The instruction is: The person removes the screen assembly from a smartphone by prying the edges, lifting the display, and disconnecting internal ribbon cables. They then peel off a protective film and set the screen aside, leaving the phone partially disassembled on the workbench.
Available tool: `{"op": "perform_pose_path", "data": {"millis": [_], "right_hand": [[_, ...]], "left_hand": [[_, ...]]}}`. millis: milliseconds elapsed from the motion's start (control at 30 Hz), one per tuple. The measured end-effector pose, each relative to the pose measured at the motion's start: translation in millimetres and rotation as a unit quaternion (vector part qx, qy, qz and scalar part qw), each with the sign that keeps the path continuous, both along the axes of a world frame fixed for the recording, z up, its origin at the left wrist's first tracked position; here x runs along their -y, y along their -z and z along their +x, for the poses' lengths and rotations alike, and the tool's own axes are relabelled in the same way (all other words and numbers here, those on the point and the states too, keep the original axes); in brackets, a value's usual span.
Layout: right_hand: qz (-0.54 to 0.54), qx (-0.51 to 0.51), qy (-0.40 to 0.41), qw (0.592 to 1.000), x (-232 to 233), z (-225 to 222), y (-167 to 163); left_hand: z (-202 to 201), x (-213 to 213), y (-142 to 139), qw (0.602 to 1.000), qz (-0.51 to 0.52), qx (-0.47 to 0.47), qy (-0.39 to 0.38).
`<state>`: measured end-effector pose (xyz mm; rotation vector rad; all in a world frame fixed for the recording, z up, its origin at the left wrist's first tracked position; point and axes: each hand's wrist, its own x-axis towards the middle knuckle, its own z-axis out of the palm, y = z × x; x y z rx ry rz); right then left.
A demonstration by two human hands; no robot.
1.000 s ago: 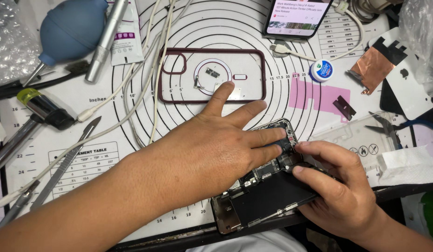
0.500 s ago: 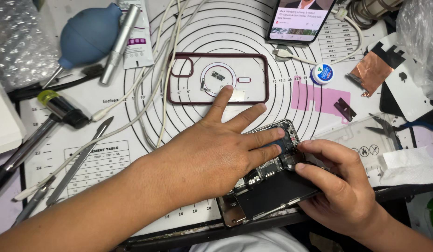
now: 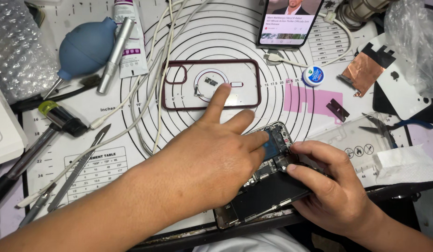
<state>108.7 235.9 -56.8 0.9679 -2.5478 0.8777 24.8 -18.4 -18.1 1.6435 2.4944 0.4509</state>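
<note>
Your left hand [image 3: 211, 158] presses flat on the opened phone [image 3: 265, 179], fingers spread; your right hand [image 3: 330, 189] pinches its right edge. The phone's long axis runs diagonally, lower-left to upper-right.

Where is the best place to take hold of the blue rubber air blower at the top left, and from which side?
Probably the round blue bulb of the air blower, from above. It is the widest, soft part and lies free on the mat. Its thin metal nozzle points down-left toward the black cable, and a silver pen-like tool lies against its right side, so fingers should close across the bulb's upper-left and lower edges.
</note>
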Motion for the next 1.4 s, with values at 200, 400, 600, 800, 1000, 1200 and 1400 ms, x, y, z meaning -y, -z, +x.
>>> {"op": "perform_pose_path", "data": {"millis": [200,400,600,800,1000,1200,1400], "right_hand": [[0.003,0.002,0.004,1.0,-4.3,0.8,0.6],[-0.006,0.02,0.017,1.0,0.1,3.6,6.3],[-0.015,0.026,0.0,1.0,-2.4,-1.7,11.3],[-0.018,0.024,0.007,1.0,-0.9,-0.2,13.7],[-0.016,0.004,0.011,1.0,-1.7,0.9,14.9],[-0.021,0.01,0.002,1.0,-1.5,-2.1,10.6],[-0.034,0.004,-0.003,0.999,-3.9,-5.4,11.0]], "left_hand": [[-0.2,-5.7,-4.1,0.997,0.068,-0.004,-0.021],[1.6,37.0,-38.8,0.957,0.211,0.102,-0.172],[34.4,85.8,-32.3,0.861,0.135,0.278,-0.404],[60.5,68.7,-7.2,0.873,0.178,0.23,-0.391],[55.4,39.7,-3.9,0.844,0.15,0.327,-0.398],[43.5,29.3,-18.2,0.809,0.081,0.397,-0.426],[35.5,19.2,-27.7,0.787,0.024,0.436,-0.436]]}}
